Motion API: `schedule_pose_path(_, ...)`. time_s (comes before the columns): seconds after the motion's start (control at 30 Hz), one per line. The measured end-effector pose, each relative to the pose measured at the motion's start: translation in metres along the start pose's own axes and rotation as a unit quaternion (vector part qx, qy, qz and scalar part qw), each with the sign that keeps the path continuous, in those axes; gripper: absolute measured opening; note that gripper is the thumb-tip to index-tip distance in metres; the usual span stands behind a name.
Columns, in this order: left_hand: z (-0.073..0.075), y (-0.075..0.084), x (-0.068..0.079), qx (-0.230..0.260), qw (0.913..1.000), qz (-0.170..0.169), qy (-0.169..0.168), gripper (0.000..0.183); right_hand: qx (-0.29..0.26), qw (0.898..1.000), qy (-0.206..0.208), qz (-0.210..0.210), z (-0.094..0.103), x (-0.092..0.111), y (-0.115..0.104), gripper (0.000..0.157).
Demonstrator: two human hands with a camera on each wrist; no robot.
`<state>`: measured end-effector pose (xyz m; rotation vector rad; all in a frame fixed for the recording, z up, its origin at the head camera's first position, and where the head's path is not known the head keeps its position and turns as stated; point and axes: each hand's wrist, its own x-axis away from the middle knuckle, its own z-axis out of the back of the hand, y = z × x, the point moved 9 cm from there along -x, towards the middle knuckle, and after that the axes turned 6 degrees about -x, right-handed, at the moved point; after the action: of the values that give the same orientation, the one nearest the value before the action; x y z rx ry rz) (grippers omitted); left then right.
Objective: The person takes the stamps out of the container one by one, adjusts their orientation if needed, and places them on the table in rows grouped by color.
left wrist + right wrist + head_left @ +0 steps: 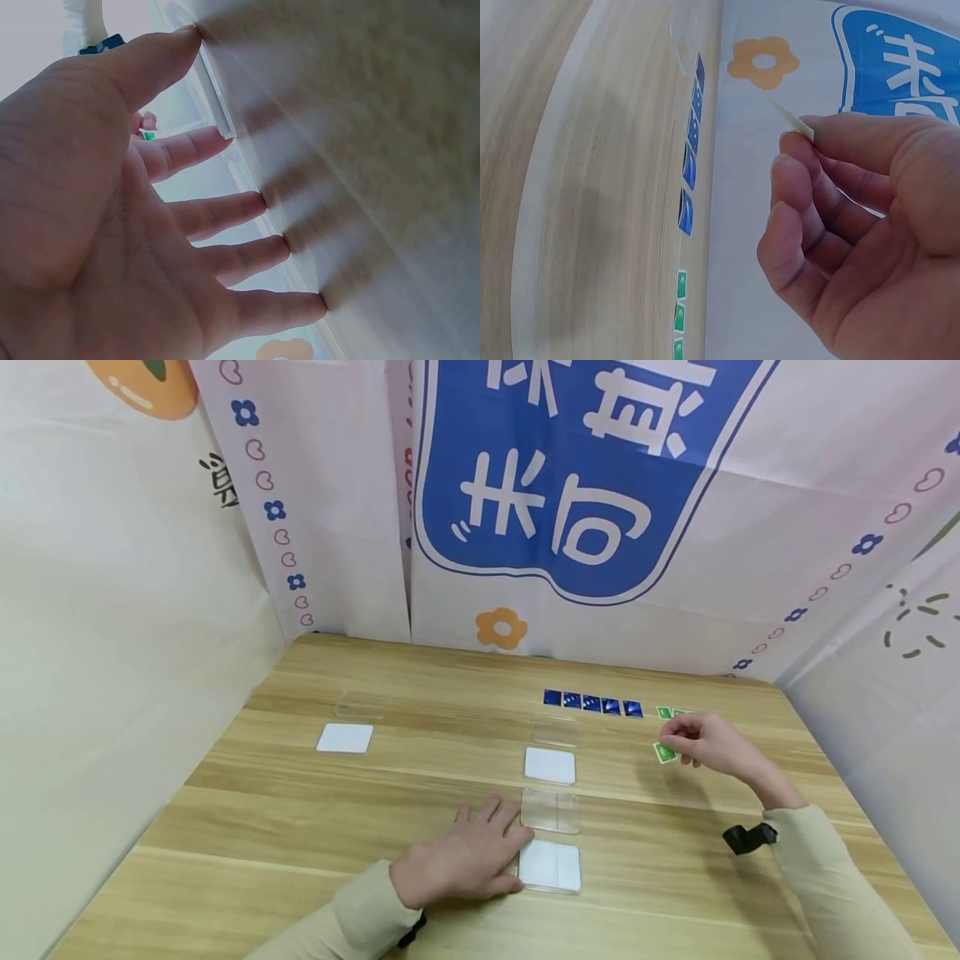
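My right hand pinches a small green card between thumb and index finger, raised over the table's right side. Edge-on in the right wrist view, the card shows a pale back; the other fingers curl below it. My left hand lies palm down with fingers spread, its thumb and index fingertips right at the left edge of a clear plastic case with white inside. In the left wrist view the fingertips meet the tabletop. Just beyond that case is a clear plastic piece.
Several blue cards form a row at the back, with green cards to their right, partly hidden by my hand. A white rectangle and a clear piece lie mid-table; a similar white rectangle and clear piece lie left.
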<state>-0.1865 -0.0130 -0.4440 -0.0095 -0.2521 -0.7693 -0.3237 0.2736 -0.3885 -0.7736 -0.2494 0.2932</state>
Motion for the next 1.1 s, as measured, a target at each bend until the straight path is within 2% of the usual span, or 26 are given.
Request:
schedule_pose_path(0.43,0.002,0.001,0.001,-0.004,1.0,-0.006,0.003,0.056,-0.002,1.0,0.01,-0.024,0.015,-0.009,0.018,0.019)
schedule_pose_path(0.9,0.003,0.001,0.001,-0.025,0.9993,-0.01,0.025,0.051,0.001,0.999,0.031,-0.021,0.034,-0.018,0.022,0.025)
schedule_pose_path(1.1,0.003,0.001,0.001,-0.024,0.9994,-0.01,0.022,0.052,-0.003,0.999,0.032,-0.037,0.04,-0.019,0.026,0.026)
